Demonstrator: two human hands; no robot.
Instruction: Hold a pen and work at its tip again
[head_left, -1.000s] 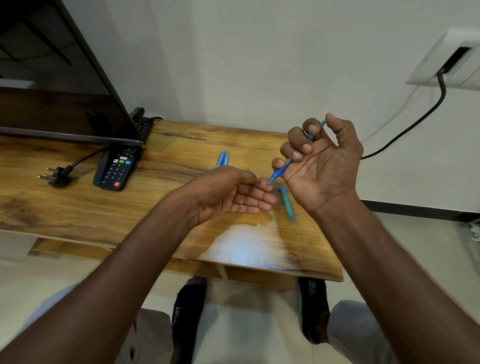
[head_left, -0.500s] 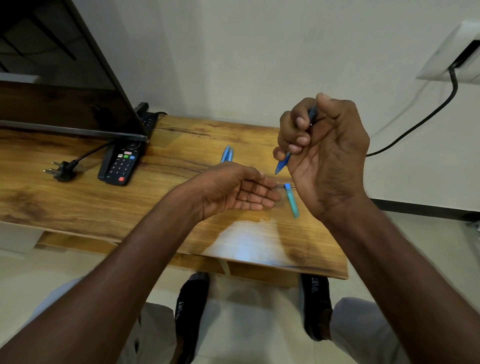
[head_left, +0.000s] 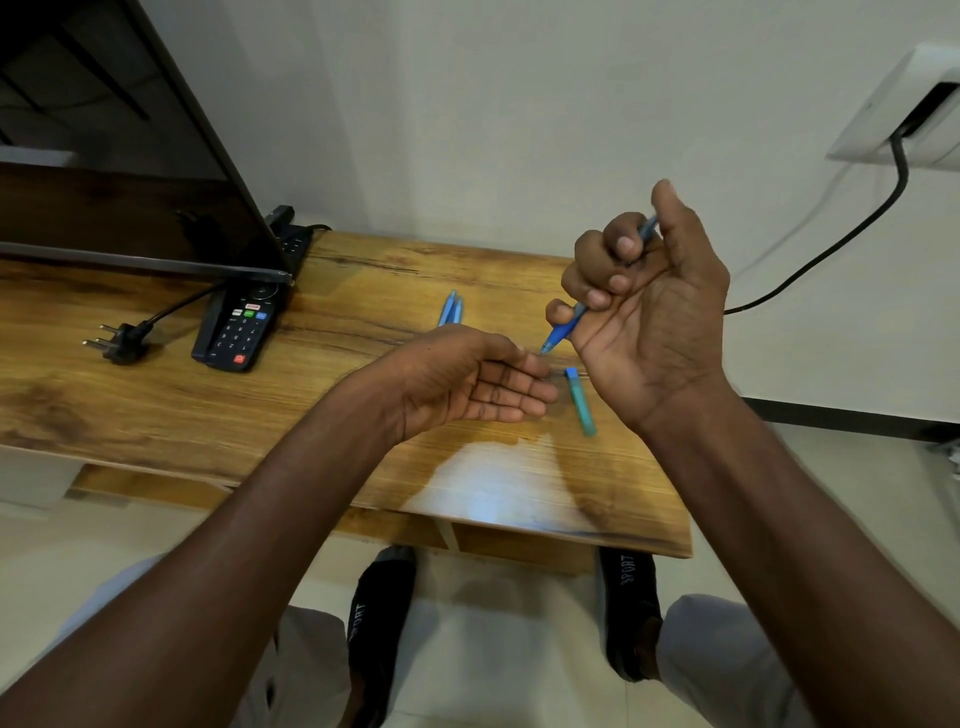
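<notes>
Above the right end of the wooden table (head_left: 156, 415), a blue pen (head_left: 563, 330) is gripped by the right hand (head_left: 654, 322), palm turned toward the camera, fingers curled round the barrel and thumb raised beside its upper end. The pen is held tilted, tip down and to the left, upper end showing between thumb and forefinger. The tip is seen just at the fingertips of the left hand (head_left: 467, 379), though contact cannot be confirmed from this angle. The left hand is held palm up with fingers straight and together, nothing gripped, low over the tabletop. A teal pen cap (head_left: 581, 400) is laid on the table just right of the left fingertips, below the right hand. Two more blue pens (head_left: 451, 307) are laid side by side farther back, apart from both hands. A remote control (head_left: 236, 330) is placed at the corner of a dark screen (head_left: 104, 208), with a loose black plug (head_left: 122, 340) to its left. A black cable (head_left: 831, 244) is run from a wall socket (head_left: 904, 109).
</notes>
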